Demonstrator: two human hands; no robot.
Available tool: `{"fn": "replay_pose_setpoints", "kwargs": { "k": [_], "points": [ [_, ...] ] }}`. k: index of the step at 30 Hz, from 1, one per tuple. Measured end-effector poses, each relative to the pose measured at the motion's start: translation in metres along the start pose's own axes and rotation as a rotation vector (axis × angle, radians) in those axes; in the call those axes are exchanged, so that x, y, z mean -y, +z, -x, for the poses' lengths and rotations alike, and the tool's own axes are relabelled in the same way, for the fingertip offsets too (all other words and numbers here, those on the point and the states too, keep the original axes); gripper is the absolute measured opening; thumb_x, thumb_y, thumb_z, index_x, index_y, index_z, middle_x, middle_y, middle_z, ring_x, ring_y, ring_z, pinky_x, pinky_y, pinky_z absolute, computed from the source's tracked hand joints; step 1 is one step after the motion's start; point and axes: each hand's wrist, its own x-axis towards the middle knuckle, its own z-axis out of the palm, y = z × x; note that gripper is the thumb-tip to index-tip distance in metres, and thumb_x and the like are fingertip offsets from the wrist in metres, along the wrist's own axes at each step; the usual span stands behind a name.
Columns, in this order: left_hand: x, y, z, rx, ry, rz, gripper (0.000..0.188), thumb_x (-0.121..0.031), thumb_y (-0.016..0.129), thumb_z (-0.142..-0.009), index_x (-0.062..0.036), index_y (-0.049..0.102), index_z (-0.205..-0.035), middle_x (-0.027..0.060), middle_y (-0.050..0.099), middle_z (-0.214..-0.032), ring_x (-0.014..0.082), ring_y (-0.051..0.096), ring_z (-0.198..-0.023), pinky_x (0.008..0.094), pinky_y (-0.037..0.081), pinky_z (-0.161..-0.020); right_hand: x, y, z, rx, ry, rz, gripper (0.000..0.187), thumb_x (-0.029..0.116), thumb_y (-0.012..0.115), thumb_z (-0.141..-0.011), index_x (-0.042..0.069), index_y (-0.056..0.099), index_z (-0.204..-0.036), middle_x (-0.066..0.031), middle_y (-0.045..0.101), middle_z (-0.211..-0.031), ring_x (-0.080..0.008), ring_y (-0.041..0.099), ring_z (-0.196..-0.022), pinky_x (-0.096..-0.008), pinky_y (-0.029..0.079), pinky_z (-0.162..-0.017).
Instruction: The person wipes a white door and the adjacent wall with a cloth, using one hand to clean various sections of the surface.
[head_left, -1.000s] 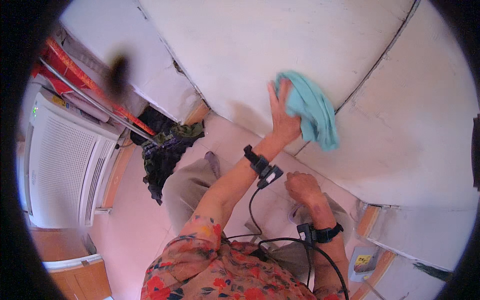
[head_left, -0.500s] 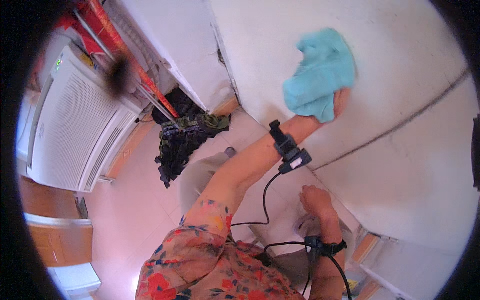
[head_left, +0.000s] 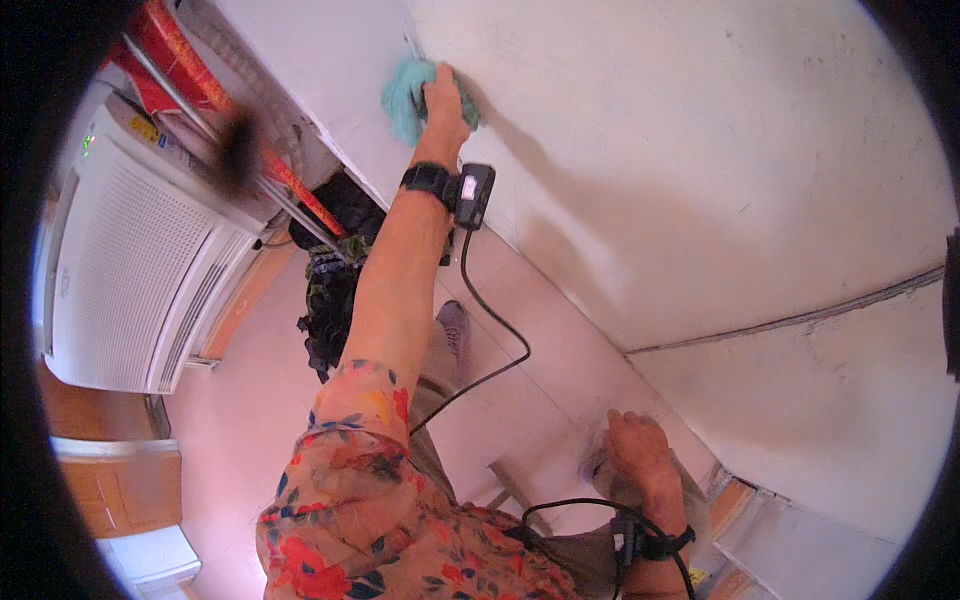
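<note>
The turquoise cloth point(head_left: 405, 103) is at the left hand point(head_left: 447, 108), bunched under and around its fingers, mostly on the left side of the hand, with a smaller darker part showing at the right side. The left hand is narrow and grips this cloth, at the far end of the outstretched arm, over the seam between the large whitish panel point(head_left: 700, 150) and the paler wall section point(head_left: 310, 55) to its left. The right hand point(head_left: 640, 448) is well apart from the cloth, lower and to the right, above the bent right knee, near the grey trouser leg point(head_left: 694, 490). Its fingers are folded inward; the palm is turned away, so I cannot tell if something is inside. The left hand covers part of the cloth, and the exact folds and the line of contact with the surface are hard to make out. The left forearm hides part of the dark clothing heap point(head_left: 335, 300) on the floor. A dark blurred spot point(head_left: 238, 150) covers a piece of the metal pole point(head_left: 180, 95), and the white air conditioner point(head_left: 150, 260) fades into the dark rim at its left edge.
</note>
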Motion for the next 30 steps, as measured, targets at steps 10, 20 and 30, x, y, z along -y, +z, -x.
{"fn": "replay_pose_setpoints", "kwargs": {
  "k": [10, 20, 30],
  "points": [
    [0.084, 0.038, 0.168, -0.052, -0.085, -0.07, 0.054, -0.041, 0.038, -0.091, 0.006, 0.043, -0.117, 0.0143, 0.046, -0.114, 0.026, 0.041, -0.106, 0.0356, 0.03, -0.095, 0.015, -0.011, -0.006, -0.049, 0.018, -0.02, 0.018, 0.016, 0.047, -0.081, 0.002, 0.058, -0.086, -0.0162, 0.062, -0.083, -0.0338, 0.061, -0.078, -0.045, 0.048, -0.068],
    [-0.059, 0.165, 0.268, 0.209, 1.272, -0.6, 0.038, -0.025, 0.047, -0.087, 0.0002, 0.048, -0.116, 0.0164, 0.049, -0.113, 0.031, 0.044, -0.106, 0.0398, 0.03, -0.096, 0.005, 0.002, -0.022, -0.01, 0.024, -0.026, 0.024, 0.023, 0.047, -0.083, 0.003, 0.059, -0.087, -0.0189, 0.062, -0.084, -0.0358, 0.06, -0.079, -0.0465, 0.048, -0.07],
    [-0.1, 0.199, 0.32, 0.92, 0.931, -0.069, 0.058, -0.052, 0.04, -0.084, -0.0087, 0.044, -0.123, 0.0108, 0.047, -0.12, 0.0267, 0.045, -0.11, 0.0379, 0.033, -0.098, 0.005, 0.01, -0.025, -0.073, 0.068, 0.01, 0.023, 0.025, 0.053, -0.081, 0.005, 0.064, -0.082, -0.0159, 0.064, -0.084, -0.0312, 0.063, -0.079, -0.0442, 0.05, -0.068]
  ]
}}
